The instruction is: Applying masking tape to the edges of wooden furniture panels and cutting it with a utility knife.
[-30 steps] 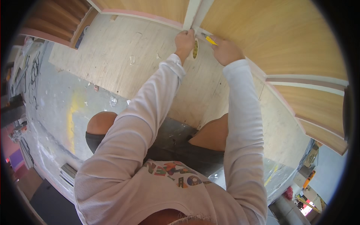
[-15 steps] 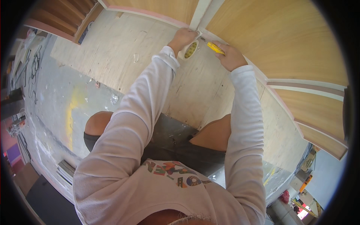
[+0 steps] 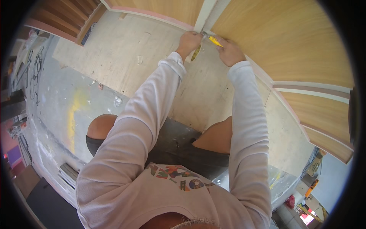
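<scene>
Upper centre, the left hand [image 3: 188, 42] clutches a tape roll [image 3: 196, 53], likely steadying it; the right hand [image 3: 231, 52] grips a yellow utility knife [image 3: 215, 41].

The tape roll [image 3: 196, 54] in the left hand [image 3: 188, 44] is left of the cutter [image 3: 215, 41] in the right hand [image 3: 232, 53]. A panel [image 3: 289, 45] stands right of both hands.
</scene>
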Demonstrator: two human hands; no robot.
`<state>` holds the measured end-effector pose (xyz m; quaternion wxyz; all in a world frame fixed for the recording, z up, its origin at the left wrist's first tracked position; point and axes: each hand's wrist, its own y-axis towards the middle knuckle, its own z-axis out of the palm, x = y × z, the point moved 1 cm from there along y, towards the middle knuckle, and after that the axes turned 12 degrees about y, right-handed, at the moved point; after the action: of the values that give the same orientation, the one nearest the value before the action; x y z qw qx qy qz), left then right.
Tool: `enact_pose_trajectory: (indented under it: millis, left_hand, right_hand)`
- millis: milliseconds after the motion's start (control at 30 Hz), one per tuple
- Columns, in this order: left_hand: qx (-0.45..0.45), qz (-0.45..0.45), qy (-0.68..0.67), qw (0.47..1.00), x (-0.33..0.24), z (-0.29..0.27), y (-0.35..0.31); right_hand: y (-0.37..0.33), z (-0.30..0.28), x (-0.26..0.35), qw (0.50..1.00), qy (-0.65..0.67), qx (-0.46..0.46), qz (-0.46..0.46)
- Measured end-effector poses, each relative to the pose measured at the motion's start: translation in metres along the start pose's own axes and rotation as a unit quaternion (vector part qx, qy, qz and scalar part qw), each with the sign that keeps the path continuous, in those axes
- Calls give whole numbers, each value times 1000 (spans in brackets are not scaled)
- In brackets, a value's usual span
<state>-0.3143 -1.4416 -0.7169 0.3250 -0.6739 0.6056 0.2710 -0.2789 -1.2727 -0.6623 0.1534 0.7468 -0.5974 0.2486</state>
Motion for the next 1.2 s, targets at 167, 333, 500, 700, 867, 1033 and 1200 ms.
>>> enact_pose_trajectory:
  millis: [167, 333, 500, 700, 867, 1033, 1200]
  left_hand:
    - [40, -27, 4, 999, -3, -3, 1]
    - [48, -46, -11, 998, -7, -4, -1]
    - [54, -49, -27, 997, -6, -5, -2]
    - [30, -42, -40, 998, -7, -2, -3]
    - [98, -3, 33, 995, 2, -9, 10]
    - [187, 180, 313, 914, 25, -5, -5]
    - [-20, 228, 108, 967, -3, -5, -48]
  right_hand:
    - [2, -1, -3, 1000, 9, 5, -11]
    - [3, -3, -5, 998, 63, 9, 25]
    - [0, -11, 1, 998, 46, 34, 33]
    - [3, -5, 0, 1000, -4, -1, -13]
    - [5, -2, 3, 999, -29, -16, -18]
    - [7, 0, -6, 999, -9, -25, -28]
    - [-19, -44, -13, 985, 27, 130, 110]
